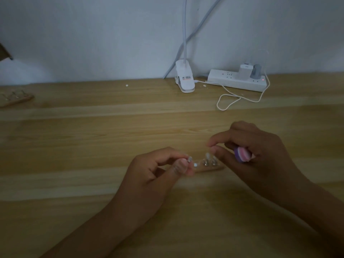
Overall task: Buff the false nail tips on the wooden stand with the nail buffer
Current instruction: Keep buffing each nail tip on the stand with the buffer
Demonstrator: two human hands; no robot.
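A small wooden stand [210, 168] lies on the table at centre, with metal pegs and clear false nail tips [207, 156] standing on it. My left hand [152, 172] pinches a small metal peg at the stand's left end, hiding that end. My right hand [251, 146] holds the pink and purple nail buffer [243, 154] tucked in its curled fingers. Its thumb and forefinger are pinched together just above the right-hand nail tips. The light is dim and the tips are hard to make out.
A second wooden stand [16, 98] lies at the far left of the wooden table [93, 146]. At the back stand a white clip lamp base [184, 79], a white power strip [236, 80] with plugged adapters, and a looped white cable [230, 101].
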